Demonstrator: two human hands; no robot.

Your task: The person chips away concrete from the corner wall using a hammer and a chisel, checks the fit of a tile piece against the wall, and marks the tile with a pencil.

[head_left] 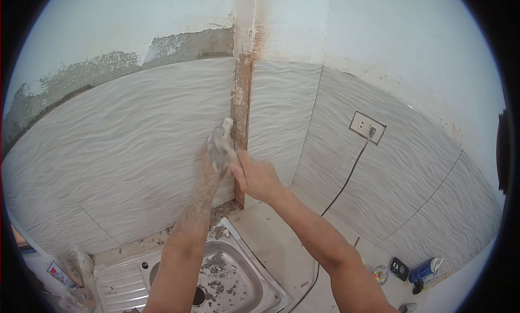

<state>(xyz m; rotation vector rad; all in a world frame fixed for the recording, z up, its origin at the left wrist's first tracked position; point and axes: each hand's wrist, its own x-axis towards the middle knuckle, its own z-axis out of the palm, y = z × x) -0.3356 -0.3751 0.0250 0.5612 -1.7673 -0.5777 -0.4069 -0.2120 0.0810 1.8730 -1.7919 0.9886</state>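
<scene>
My left hand (pixel 219 148) wears a whitish, grey-smeared glove. One gloved finger points up; the others are partly turned out of sight. It is raised in front of the tiled wall (pixel 141 134), beside a rough brown vertical strip (pixel 241 107). Grey dust speckles the left forearm. Bare, my right hand (pixel 259 177) meets it from the right, its fingers closed on the glove's lower edge near the left wrist. Below both arms lies a steel sink (pixel 246 253) with grey mortar crumbs in its basin.
A wall socket (pixel 368 128) on the right has a plug whose black cable (pixel 346 183) runs down to the counter (pixel 271 226). Bottles and small items, including a blue container (pixel 425 271), stand at lower right. Bags and a packet (pixel 61 274) sit at lower left. Exposed mortar (pixel 189 45) tops the left tiles.
</scene>
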